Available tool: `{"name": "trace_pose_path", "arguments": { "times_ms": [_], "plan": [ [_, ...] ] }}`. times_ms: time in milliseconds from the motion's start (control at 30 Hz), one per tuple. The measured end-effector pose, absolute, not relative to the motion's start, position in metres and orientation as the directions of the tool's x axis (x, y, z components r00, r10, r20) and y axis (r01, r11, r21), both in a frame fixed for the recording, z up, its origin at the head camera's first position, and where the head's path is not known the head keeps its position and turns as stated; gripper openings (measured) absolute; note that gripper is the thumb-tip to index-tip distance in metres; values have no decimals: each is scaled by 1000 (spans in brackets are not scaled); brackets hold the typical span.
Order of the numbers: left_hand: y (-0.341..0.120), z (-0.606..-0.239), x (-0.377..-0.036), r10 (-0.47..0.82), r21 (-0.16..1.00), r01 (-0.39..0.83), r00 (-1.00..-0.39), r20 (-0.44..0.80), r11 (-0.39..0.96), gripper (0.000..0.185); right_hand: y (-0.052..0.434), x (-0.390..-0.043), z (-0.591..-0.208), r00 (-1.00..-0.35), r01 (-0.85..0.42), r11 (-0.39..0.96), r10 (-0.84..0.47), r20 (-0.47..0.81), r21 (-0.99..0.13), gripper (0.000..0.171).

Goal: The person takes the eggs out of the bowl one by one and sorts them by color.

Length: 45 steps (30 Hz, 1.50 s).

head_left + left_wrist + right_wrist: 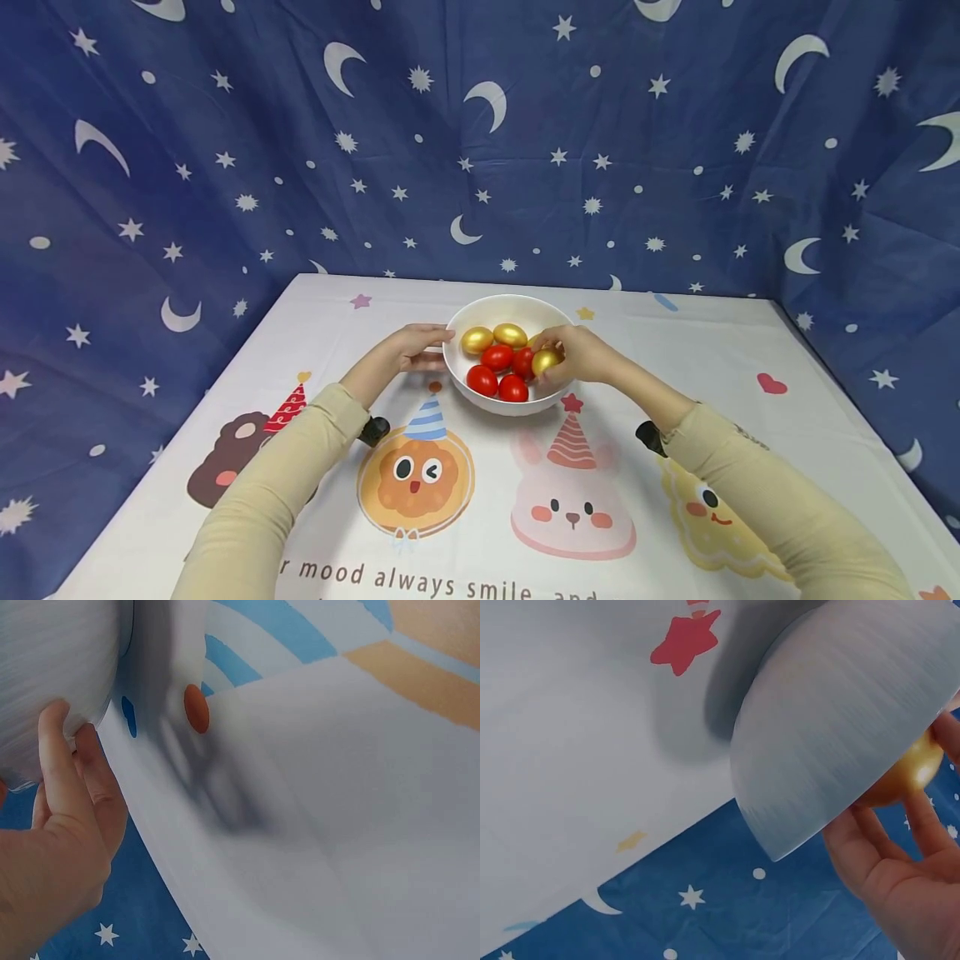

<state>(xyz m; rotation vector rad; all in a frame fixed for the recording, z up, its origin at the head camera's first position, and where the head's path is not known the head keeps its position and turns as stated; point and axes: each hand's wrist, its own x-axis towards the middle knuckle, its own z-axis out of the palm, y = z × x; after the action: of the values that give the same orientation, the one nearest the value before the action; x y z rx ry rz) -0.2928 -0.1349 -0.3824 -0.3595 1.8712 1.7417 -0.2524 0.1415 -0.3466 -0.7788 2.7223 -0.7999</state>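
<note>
White bowl [540, 315] is sitting upright on the worktop [697, 337], about midway across. I'm guessing it's light and stiff, maybe plastic, so it's probably sliding easily if bumped; I'd be favouring the wall just under the rim. Left hand [412, 346] is doing roughly that: fingers fairly straight, touching the bowl's outside, not wrapping around anything. Right hand [583, 354] is holding one gold egg [547, 362] over the bowl's right side. That one's looking smooth and glossy, so I'm expecting slippery; no idea if it's hollow, so I'm treating it as fragile. Fingertips around its widest part are seeming like the way to go, same for the red eggs [482, 381] and other gold eggs [510, 335] lying in there.

View-wise, head cam's showing what's inside the bowl, which both wrist cams are missing apart from the held egg. Left wrist is giving me a close look at fingers against the outer wall, and right wrist is showing the held egg poking past the rim. Whether it's touching its neighbours, I'm not able to tell.
</note>
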Motion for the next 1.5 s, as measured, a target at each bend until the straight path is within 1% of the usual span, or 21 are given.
{"name": "trace_pose_path", "arguments": {
  "times_ms": [200,300,433,567,733,933,1100,1267,1367,1500],
  "plan": [
    [-134,-383,-292,175,826,-551,-807,-563,119,53,147,-252,-349,-839,-450,653,-543,38,-609,36],
    [-134,-383,-293,179,823,-556,-804,-568,113,55,148,-251,-349,-839,-465,644,-539,71,-607,35],
    [-134,-383,-294,189,822,-559,-800,-569,108,57,151,-249,-346,-864,-452,658,-490,113,-602,34],
    [-134,-382,-295,193,820,-563,-797,-572,104,57,155,-248,-342,-893,-414,677,-431,128,-608,35],
    [-134,-381,-295,194,822,-557,-799,-569,119,58,161,-248,-338,-907,-391,694,-400,128,-604,38],
    [-135,-382,-296,191,821,-558,-799,-570,118,58,173,-249,-334,-927,-353,706,-353,128,-614,36],
    [-137,-384,-296,179,818,-560,-798,-575,128,56,187,-250,-334,-949,-273,679,-308,72,-681,39],
    [-137,-384,-296,175,820,-558,-801,-572,127,58,200,-253,-336,-950,-173,612,-310,-33,-771,40],
    [-137,-384,-296,170,819,-560,-801,-574,130,58,208,-256,-339,-936,-52,544,-318,-149,-837,46],
    [-135,-384,-297,179,819,-561,-799,-574,120,58,223,-260,-342,-907,129,442,-309,-286,-888,58]
  ]
}}
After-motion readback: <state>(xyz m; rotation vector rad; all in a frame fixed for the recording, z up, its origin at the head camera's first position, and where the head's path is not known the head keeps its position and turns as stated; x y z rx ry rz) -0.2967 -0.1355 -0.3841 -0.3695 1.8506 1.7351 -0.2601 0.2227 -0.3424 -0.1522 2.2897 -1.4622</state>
